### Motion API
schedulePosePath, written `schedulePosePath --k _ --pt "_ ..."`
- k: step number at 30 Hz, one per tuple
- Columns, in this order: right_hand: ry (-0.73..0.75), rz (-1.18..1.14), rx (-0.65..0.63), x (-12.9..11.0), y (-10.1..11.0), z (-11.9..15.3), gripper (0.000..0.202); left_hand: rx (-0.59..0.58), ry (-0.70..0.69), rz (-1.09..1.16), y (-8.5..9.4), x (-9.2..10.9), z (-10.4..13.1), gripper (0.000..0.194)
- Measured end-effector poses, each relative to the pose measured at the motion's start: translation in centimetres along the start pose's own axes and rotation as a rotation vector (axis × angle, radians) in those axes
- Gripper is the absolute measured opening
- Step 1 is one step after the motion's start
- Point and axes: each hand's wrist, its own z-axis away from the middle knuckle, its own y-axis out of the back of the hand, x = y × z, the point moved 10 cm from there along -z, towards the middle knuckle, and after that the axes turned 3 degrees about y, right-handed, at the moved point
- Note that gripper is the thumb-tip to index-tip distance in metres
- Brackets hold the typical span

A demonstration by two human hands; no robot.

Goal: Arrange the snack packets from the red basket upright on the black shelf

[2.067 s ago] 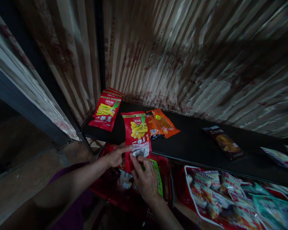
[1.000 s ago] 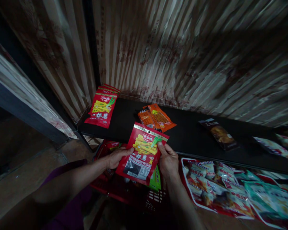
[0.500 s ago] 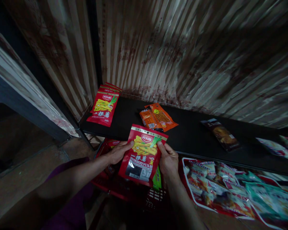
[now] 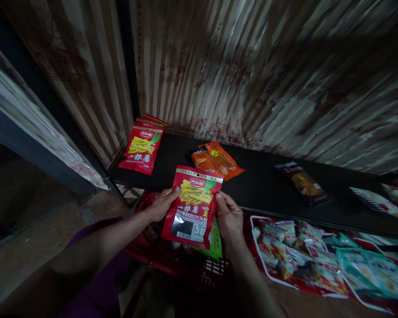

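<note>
A red snack bag (image 4: 192,207) with yellow sticks and a green scallion printed on it is held upright between my two hands, its printed face toward me. My left hand (image 4: 162,204) pinches its left edge, thumb on the front. On the opposite edge, my right hand (image 4: 230,216) grips with the thumb in front; the fingers behind the bag are partly hidden. Below it stands a red basket (image 4: 159,257) with more packets inside, among them a green packet (image 4: 215,243). Matching red snack bags (image 4: 141,145) lie stacked at the left end of the black shelf (image 4: 252,187).
Orange snack packets (image 4: 219,160) lie mid-shelf, with a brown packet (image 4: 303,183) and striped white packets (image 4: 376,202) farther right. Under the shelf's front edge, white-rimmed red baskets (image 4: 262,265) hold several snack bags. A dark upright post (image 4: 128,57) and striped curtain (image 4: 219,88) border the shelf.
The red snack bag has moved slightly up and left in my hands, and more of the green packet below shows. Both hands keep their hold; the view has shifted a little.
</note>
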Motion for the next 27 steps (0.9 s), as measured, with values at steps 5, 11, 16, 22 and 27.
schedulePosePath --k 5,11,16,22,27 --pt "0.036 0.023 -0.009 -0.5 -0.6 0.2 0.033 0.024 -0.032 0.039 0.5 0.5 -0.6 0.055" --pt "0.053 0.008 0.079 -0.8 -0.3 0.1 0.033 -0.024 -0.031 -0.007 0.4 0.2 -0.8 0.054" --pt "0.067 0.057 0.072 -0.6 -0.1 -0.2 0.036 -0.041 -0.034 -0.027 0.5 0.3 -0.9 0.056" --pt "0.498 0.485 -0.027 -4.6 -2.1 1.4 0.046 0.02 -0.084 -0.028 1.5 0.7 -1.5 0.058" --pt "0.983 0.88 -0.1 -7.3 -5.8 5.3 0.031 0.119 -0.16 -0.006 2.5 1.8 -2.0 0.055"
